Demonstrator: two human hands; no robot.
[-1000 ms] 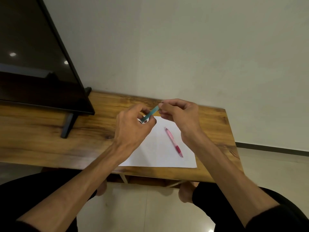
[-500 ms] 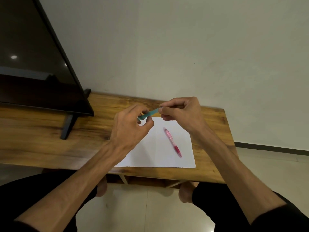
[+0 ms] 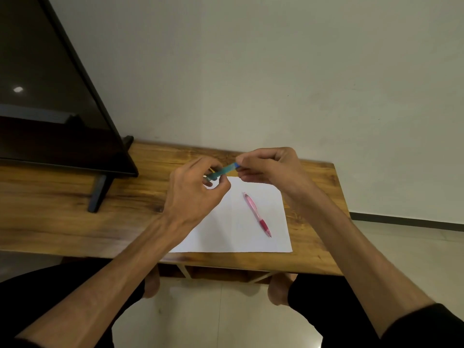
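Nearest the camera are the person's legs in black point(image 3: 50, 310), with the pale tiled floor point(image 3: 213, 317) showing between them. Two bare feet point(image 3: 152, 285) are tucked under the front edge of the wooden desk point(image 3: 62, 222). Both forearms reach up from the lower corners, and the left one covers the near-left corner of a white sheet of paper point(image 3: 233, 232) that lies flat on the desk. A pink pen point(image 3: 256, 213) lies on the sheet at a slant, untouched, with its darker tip towards the person.

Above the far edge of the sheet, the two hands hold a slim teal stick point(image 3: 222, 171) between them, clear of the desk and tilted up to the right. The left hand point(image 3: 193, 189) has its fingers and thumb curled round the lower end, hiding it. The right hand point(image 3: 271, 167) pinches the upper, blue-tipped end with its fingers bent in, and it covers the sheet's far-right corner.

Further back on the left stands a dark television point(image 3: 50, 109), its black foot point(image 3: 99, 194) resting on the desk well away from the paper. A plain pale wall point(image 3: 276, 71) is behind everything, with a dark skirting strip point(image 3: 401, 219) low on the right.
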